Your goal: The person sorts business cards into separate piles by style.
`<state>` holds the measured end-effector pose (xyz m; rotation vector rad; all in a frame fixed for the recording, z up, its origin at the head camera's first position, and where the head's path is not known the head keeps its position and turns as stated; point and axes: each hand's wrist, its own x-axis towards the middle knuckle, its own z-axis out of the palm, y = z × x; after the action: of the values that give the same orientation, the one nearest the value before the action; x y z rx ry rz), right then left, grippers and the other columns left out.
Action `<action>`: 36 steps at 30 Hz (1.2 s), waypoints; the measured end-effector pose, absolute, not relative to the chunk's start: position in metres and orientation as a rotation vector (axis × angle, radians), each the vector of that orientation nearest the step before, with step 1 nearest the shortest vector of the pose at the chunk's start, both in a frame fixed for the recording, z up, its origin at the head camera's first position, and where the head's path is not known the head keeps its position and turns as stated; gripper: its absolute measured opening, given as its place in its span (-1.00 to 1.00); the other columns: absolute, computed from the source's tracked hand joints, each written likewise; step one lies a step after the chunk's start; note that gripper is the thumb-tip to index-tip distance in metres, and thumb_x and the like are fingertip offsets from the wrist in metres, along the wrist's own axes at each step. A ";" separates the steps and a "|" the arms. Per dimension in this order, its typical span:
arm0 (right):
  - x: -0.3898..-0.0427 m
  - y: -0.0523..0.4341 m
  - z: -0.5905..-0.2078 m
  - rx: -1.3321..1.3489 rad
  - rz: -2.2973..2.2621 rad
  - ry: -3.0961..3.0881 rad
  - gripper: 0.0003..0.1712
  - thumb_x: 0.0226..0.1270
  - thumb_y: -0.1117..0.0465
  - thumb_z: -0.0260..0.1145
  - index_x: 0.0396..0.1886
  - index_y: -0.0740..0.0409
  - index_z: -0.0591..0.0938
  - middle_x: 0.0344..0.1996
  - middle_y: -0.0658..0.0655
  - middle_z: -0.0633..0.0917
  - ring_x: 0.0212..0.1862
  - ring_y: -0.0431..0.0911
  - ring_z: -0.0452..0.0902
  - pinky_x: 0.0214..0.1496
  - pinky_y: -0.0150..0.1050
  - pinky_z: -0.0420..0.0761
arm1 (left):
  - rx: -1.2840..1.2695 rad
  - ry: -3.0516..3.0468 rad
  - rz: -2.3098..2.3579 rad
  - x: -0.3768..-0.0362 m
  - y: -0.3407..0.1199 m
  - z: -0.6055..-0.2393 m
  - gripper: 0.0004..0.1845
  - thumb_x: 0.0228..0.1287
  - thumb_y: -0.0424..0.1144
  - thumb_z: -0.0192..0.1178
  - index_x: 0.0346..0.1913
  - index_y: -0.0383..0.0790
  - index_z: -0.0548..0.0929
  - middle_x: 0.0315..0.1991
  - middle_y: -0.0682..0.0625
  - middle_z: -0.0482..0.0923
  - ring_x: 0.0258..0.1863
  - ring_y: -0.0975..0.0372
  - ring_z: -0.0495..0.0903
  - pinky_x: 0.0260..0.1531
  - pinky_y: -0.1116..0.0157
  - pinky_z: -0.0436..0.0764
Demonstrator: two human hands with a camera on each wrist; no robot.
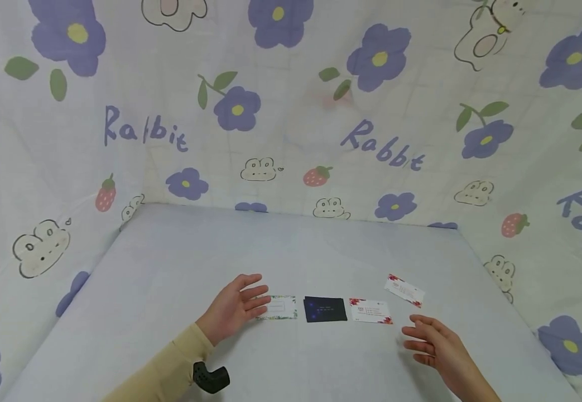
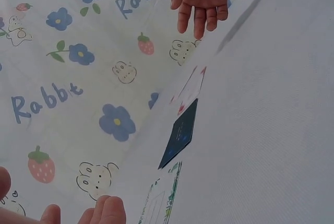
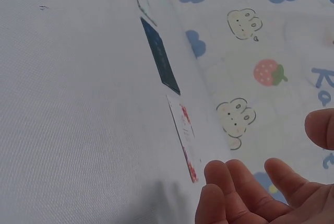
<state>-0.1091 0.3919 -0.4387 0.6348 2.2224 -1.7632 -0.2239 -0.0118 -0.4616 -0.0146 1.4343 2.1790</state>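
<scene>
Card print is reading too small to make out. Four cards are lying on the pale table (image 1: 180, 262): green-edged card (image 1: 278, 307), dark card (image 1: 325, 309), red-floral card (image 1: 370, 311), tilted fourth card (image 1: 404, 290). Left hand (image 1: 235, 307) is touching the green-edged card, fingers straight; right hand (image 1: 436, 343) is hovering near, relaxed, holding nothing. Floral "Rabbit" cloth (image 1: 321, 111) is walling the space.

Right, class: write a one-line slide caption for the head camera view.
Two open hands, left hand and right hand, flank four cards on a pale table.
</scene>
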 end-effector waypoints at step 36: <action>-0.128 0.435 -0.437 0.705 -1.814 2.201 -0.10 0.59 -0.24 0.03 0.57 0.29 0.03 -0.05 -0.13 0.73 -0.09 -0.25 0.68 -0.05 -0.29 0.65 | 0.073 1.370 2.054 -0.275 0.086 -0.457 -0.29 0.53 -0.06 -0.01 0.58 -0.33 0.12 0.55 -0.45 0.11 0.56 -0.26 0.17 0.56 -0.06 0.22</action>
<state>-0.1275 0.4349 -0.4370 0.7047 2.2005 -1.8142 -0.2751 0.0863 -0.4569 0.0726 1.3702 2.0544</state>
